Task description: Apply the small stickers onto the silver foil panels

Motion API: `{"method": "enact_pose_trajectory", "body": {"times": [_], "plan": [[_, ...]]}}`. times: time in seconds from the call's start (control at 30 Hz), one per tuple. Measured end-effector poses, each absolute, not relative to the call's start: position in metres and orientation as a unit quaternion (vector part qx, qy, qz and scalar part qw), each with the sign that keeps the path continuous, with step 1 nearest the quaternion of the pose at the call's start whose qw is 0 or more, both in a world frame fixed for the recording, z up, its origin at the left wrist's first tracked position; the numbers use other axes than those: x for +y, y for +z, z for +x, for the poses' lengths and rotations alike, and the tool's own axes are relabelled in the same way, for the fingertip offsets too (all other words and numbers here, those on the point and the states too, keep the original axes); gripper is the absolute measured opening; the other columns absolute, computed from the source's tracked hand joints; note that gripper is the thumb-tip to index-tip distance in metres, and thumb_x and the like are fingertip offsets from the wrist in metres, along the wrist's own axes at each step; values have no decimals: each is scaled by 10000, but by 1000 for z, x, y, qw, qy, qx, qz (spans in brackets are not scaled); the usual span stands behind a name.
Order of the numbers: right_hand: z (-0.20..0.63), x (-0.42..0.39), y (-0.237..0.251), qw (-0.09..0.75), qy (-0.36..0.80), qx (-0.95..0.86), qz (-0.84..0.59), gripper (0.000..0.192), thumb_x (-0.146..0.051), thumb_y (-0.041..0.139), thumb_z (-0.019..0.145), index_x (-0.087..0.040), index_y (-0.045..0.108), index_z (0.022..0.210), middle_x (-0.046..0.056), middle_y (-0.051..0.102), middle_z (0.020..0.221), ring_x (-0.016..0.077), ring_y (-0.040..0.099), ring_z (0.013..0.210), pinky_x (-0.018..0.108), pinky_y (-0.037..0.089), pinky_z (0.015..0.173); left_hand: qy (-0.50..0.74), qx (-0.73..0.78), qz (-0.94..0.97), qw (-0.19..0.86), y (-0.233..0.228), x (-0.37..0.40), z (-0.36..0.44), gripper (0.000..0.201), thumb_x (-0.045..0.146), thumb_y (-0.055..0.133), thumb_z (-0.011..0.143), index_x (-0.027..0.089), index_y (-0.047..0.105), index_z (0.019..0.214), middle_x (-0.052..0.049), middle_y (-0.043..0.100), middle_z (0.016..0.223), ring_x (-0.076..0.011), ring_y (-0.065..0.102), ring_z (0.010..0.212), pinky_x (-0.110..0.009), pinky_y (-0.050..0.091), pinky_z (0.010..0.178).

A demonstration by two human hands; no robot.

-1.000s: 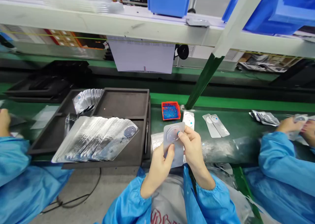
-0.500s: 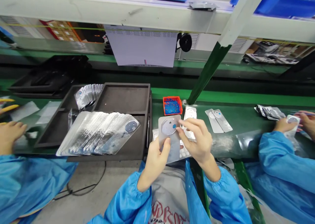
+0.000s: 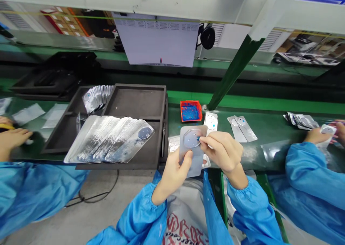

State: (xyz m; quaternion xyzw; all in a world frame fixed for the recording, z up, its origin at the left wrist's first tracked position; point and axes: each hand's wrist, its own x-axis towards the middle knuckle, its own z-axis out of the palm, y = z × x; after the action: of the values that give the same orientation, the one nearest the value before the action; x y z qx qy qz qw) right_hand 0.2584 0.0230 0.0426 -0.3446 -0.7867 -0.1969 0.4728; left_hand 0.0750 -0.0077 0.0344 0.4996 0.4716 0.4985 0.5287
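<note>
- Head view, looking down over the edge of a green workbench (image 3: 269, 137).
- Left hand (image 3: 176, 171): closed on a translucent grey card (image 3: 192, 155), thumb on its face, fingers behind it. The card is held upright above the bench edge, near the person's body.
- Card face: a raised octagonal outline surrounds a round disc (image 3: 191, 139) in the upper half.
- Right hand (image 3: 223, 152): thumb and forefinger pinched together at the right edge of the disc, at a small blue tab (image 3: 198, 138). Whether the fingertips actually grip the tab or only touch it cannot be told at this size.
- Behind the card: a white sheet (image 3: 174, 143) lies flat on the bench, partly covered by the hands.
- Orange tray (image 3: 191, 111): holds blue contents; stands on the bench beyond the card.
- White card (image 3: 210, 122): just right of the orange tray, with a blue dot.
- Two grey strips (image 3: 242, 128): flat on the bench, further right.
- Black compartment tray (image 3: 126, 112): left of the hands; a fanned row of silvery cards (image 3: 107, 144) lies across its near part, and a smaller fan (image 3: 97, 97) stands in a rear compartment.
- Co-worker's hand (image 3: 12, 139) at the far left edge; another co-worker's hand (image 3: 314, 135) at the far right holds a small pale piece.
</note>
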Motion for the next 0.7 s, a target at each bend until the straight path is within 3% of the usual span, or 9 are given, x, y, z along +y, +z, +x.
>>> {"method": "enact_pose_trajectory", "body": {"times": [0.3,0.7], "plan": [[254,24,50,478,-245,-780,-321,162,-155,700,1027,-272,762,1120,25,803,865,182,756,739,305,631,662,493,468,467,566,38,-9,78,500,680,766,853,185,832,864,-70,773,679,-223,690,543,-303,579,509],[253,24,57,459,-223,-791,-337,194,-83,683,1003,-258,734,1069,25,785,882,170,735,772,295,599,688,483,443,476,586,37,-8,80,598,776,729,862,183,807,866,-69,760,642,-229,702,506,-319,604,516]]}}
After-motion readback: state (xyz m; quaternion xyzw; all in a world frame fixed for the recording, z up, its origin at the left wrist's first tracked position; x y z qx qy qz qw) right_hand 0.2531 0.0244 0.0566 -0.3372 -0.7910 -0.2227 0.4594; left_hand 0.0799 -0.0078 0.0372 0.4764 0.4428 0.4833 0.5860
